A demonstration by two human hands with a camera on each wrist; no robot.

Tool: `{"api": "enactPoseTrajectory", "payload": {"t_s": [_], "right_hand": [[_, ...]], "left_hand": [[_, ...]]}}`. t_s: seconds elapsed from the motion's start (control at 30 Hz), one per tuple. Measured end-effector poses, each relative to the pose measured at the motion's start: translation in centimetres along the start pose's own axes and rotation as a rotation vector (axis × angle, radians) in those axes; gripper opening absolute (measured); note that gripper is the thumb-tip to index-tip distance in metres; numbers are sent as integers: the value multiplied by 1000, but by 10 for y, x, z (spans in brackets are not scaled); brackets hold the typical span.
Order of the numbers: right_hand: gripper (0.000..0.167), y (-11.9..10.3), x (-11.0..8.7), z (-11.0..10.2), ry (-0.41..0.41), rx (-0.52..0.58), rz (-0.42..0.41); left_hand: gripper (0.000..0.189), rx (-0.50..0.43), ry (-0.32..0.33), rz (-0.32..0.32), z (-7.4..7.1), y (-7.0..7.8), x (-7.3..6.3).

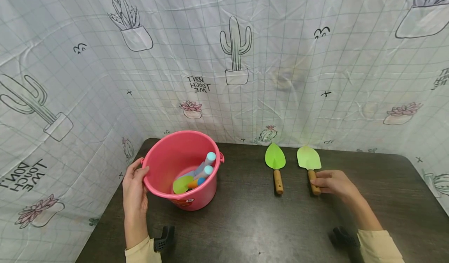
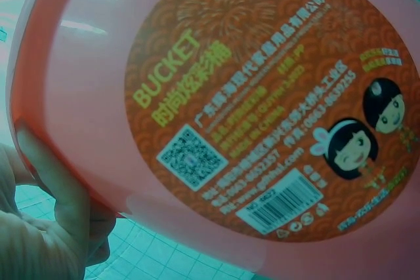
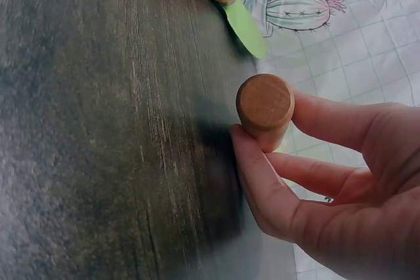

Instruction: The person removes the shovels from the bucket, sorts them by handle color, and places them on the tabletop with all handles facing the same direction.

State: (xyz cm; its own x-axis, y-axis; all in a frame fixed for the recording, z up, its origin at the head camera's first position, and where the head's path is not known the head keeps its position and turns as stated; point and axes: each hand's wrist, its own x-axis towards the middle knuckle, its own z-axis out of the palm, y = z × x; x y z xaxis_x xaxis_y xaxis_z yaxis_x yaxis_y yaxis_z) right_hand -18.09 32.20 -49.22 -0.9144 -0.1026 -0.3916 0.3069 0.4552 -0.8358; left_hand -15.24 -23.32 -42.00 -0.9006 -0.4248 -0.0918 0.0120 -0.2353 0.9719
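Left hand (image 1: 134, 187) grips pink bucket (image 1: 175, 157) by rim, near table's (image 1: 252, 220) far-left corner. Right hand (image 1: 334, 185), closed to handle width, pinches pale-green trowel (image 1: 308, 158) near far edge; darker-green trowel (image 1: 275, 157) just left.

Gap btwn bucket (image 1: 170, 159) & L trowel (image 1: 276, 161)

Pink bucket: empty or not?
Not empty, but not full: the head view shows a lime-green piece, an orange piece and two cyan-ended pieces inside the pink bucket, much inner wall bare.
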Motion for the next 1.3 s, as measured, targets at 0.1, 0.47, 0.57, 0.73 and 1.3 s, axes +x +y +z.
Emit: {"api": "enactPoseTrajectory", "payload": {"t_s": [0.1, 0.47, 0.57, 0.73, 1.3], "right_hand": [[63, -1, 0, 0, 6, -10, 8], [65, -2, 0, 1, 8, -20, 24], [67, -3, 0, 0, 8, -31, 25], [68, -4, -1, 0, 1, -46, 24], [62, -7, -1, 0, 54, -86, 32]], "left_hand": [[52, 4, 2, -2, 0, 0, 0], [52, 12, 3, -2, 0, 1, 1], [53, 15, 4, 0, 0, 0, 1], [53, 19, 4, 1, 0, 0, 1], [53, 55, 3, -1, 0, -1, 0]]}}
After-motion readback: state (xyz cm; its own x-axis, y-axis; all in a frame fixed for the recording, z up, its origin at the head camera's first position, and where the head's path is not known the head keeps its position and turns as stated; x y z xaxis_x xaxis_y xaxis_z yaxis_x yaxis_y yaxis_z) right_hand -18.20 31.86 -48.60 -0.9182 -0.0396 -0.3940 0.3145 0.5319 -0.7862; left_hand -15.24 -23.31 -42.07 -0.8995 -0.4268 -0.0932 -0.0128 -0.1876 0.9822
